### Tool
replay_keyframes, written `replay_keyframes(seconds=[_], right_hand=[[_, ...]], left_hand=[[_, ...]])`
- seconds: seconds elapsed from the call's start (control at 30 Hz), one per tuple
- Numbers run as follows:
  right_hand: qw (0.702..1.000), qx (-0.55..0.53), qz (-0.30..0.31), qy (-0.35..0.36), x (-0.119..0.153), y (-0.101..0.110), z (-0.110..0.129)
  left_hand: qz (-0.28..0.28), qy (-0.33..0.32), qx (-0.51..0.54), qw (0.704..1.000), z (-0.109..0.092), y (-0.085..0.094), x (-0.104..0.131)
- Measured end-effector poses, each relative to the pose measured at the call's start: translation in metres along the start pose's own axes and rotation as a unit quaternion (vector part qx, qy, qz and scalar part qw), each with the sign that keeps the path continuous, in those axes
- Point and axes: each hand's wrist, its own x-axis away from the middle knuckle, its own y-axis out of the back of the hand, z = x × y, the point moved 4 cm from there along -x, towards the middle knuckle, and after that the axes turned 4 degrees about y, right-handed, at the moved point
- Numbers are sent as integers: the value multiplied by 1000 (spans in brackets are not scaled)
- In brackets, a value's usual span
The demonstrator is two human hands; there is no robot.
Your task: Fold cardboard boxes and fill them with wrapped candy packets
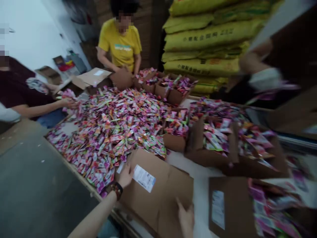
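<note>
Cardboard, flat and matte brown, fills the near edge of the view: a box (158,188) with its flaps folded over lies at six o'clock on the worktop (200,180), a white printed label stuck to its top. The left hand (125,175), a dark beaded band at its wrist, rests with fingers spread on the box's left flap by the label, pressing rather than gripping. The right hand (186,216) comes up from the bottom edge with fingers loosely apart against the box's near right side, so the two hands steady the box from opposite sides, neither clamped on it. Just past the box, towards eleven o'clock, a broad heap of small sachets (111,129) spreads across the worktop, glossy in pink, purple, green and white, slippery-looking and lying at every angle, some touching the box's far edge. Open cartons (223,145) at two o'clock hold more of the same packets in loose piles, their flaps standing up as walls. Another labelled carton (230,208) sits at four o'clock. A person in a yellow shirt (121,44) stands at twelve o'clock, another person's arm (42,107) reaches in at nine o'clock, and woven yellow sacks (208,39) are stacked behind at one o'clock.
</note>
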Motion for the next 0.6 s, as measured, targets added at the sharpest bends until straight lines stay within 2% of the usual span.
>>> replay_keyframes(seconds=[0.07,0.13,0.2,0.23,0.3,0.33,0.37,0.4,0.5,0.53,0.6], right_hand=[[997,-17,-61,-41,-3,11,-2],[991,-56,-111,-48,1,26,15],[981,-146,-124,-29,17,36,45],[972,-202,-116,-16,30,37,62],[951,-294,-89,16,60,29,97],[944,-321,-72,31,77,19,114],[940,-335,-55,44,93,6,131],[937,-342,-43,56,108,-10,146],[929,-357,-6,102,145,-72,197],[921,-368,2,125,155,-95,217],[899,-401,-1,176,173,-137,259]], left_hand=[[10,-13,19,1000,-8,-4,11],[21,-47,48,998,-16,-2,25],[-6,-106,128,986,-19,18,39],[-44,-136,185,972,-18,38,44],[-160,-163,280,932,-3,97,47],[-204,-164,310,914,8,133,44],[-225,-162,328,903,21,171,39],[-208,-164,353,897,33,208,33],[-21,-212,407,888,65,308,19],[32,-240,386,890,75,336,21],[93,-309,288,901,92,380,30]])
